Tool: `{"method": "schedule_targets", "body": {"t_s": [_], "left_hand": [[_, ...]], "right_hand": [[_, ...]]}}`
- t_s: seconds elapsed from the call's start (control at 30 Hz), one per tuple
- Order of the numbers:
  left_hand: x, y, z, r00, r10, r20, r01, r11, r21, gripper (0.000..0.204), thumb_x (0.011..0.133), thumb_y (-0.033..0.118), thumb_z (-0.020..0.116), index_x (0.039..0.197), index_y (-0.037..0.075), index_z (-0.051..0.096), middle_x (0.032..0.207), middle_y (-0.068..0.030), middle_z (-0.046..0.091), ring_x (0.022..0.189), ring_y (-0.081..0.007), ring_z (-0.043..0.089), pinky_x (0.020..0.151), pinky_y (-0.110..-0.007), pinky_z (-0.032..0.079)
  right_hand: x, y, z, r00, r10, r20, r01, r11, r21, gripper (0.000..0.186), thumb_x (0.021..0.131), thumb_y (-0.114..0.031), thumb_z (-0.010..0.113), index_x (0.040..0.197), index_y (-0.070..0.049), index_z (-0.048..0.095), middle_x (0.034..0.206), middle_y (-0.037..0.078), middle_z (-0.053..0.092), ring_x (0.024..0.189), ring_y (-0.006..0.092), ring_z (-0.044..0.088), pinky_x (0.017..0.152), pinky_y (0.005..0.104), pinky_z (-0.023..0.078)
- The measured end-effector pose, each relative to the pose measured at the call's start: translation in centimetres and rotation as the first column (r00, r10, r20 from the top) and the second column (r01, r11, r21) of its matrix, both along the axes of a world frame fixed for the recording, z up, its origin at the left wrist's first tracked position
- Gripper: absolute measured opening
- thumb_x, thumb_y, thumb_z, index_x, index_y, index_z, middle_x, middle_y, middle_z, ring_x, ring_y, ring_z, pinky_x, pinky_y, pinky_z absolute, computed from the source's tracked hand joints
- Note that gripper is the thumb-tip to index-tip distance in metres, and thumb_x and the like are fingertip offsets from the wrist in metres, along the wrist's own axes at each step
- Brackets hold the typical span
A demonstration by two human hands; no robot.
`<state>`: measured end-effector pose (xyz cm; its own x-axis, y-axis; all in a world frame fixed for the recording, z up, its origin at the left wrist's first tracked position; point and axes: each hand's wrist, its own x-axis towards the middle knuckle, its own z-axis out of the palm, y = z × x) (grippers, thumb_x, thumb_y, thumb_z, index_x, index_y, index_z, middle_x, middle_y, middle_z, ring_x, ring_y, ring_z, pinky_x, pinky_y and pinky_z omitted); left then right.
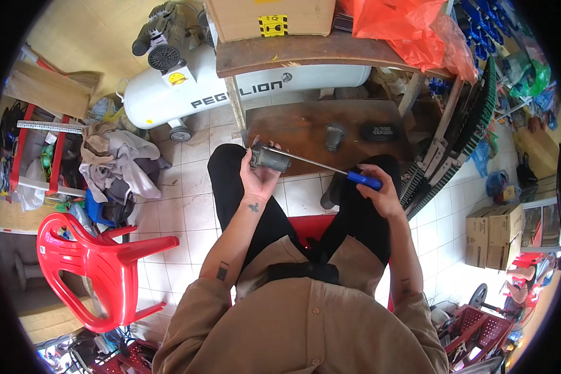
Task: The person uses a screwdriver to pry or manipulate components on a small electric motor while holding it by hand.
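Note:
In my left hand [260,181] lies a grey cylindrical metal part [273,161] that looks like a small motor, tilted sideways with my fingers wrapped round it. My right hand [381,194] grips a screwdriver by its blue handle [364,180]. The long metal shaft [315,163] runs leftward to the upper end of the grey part; whether its tip touches a screw is too small to tell. Both hands are above my knees, in front of a low brown wooden table [280,128]. On that table are a second grey metal part [335,136] and a black rounded case [379,131].
A white air compressor tank [162,93] stands behind the table. Above is a wooden shelf [293,51] with a cardboard box [268,15] and an orange plastic bag [399,28]. A red plastic chair [100,249] is at left; cardboard cartons [493,237] stand at right.

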<state>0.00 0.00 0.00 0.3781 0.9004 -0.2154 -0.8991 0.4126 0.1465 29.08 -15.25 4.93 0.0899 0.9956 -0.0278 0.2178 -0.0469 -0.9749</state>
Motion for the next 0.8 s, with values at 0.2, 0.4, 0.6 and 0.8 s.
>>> {"method": "schedule_targets", "body": {"t_s": [0.2, 0.4, 0.6, 0.8], "left_hand": [[-0.7, -0.3, 0.8, 1.000, 0.008, 0.012, -0.007, 0.999, -0.042, 0.044, 0.091, 0.033, 0.067, 0.130, 0.017, 0.057, 0.115, -0.0127, 0.062, 0.115, -0.0307, 0.058, 0.111, -0.051, 0.040], [-0.2, -0.1, 0.3, 0.999, 0.017, 0.027, -0.016, 0.999, -0.034, 0.041, 0.092, 0.035, 0.064, 0.127, 0.014, 0.060, 0.118, -0.0129, 0.062, 0.118, -0.0305, 0.057, 0.116, -0.054, 0.035], [-0.1, -0.2, 0.6, 1.000, -0.002, 0.000, 0.002, 1.000, -0.024, 0.039, 0.092, 0.034, 0.066, 0.126, 0.016, 0.061, 0.113, -0.0126, 0.062, 0.114, -0.0304, 0.058, 0.112, -0.052, 0.040], [-0.1, -0.1, 0.7, 1.000, 0.008, 0.012, -0.007, 0.997, -0.071, 0.041, 0.092, 0.035, 0.064, 0.127, 0.014, 0.059, 0.113, -0.0123, 0.061, 0.115, -0.0305, 0.057, 0.114, -0.053, 0.037]], "right_hand": [[0.0, -0.1, 3.1, 0.852, -0.083, -0.517, -0.142, 0.914, -0.381, 0.043, 0.101, -0.019, 0.060, 0.137, 0.002, 0.051, 0.084, 0.011, 0.063, 0.067, 0.0143, 0.062, 0.057, 0.0218, 0.049], [-0.3, 0.0, 1.3, 0.993, -0.035, -0.114, 0.030, 0.998, -0.048, 0.039, 0.101, -0.016, 0.059, 0.137, 0.000, 0.051, 0.085, 0.012, 0.065, 0.064, 0.0120, 0.058, 0.058, 0.0199, 0.045], [-1.4, 0.1, 2.4, 0.988, -0.045, -0.150, 0.025, 0.991, -0.129, 0.038, 0.102, -0.017, 0.059, 0.135, 0.000, 0.052, 0.085, 0.011, 0.065, 0.066, 0.0110, 0.057, 0.059, 0.0210, 0.046], [-0.3, 0.2, 2.3, 0.974, -0.013, -0.228, -0.060, 0.949, -0.310, 0.033, 0.101, -0.015, 0.059, 0.131, -0.001, 0.057, 0.086, 0.009, 0.066, 0.067, 0.0088, 0.057, 0.053, 0.0218, 0.044]]}}
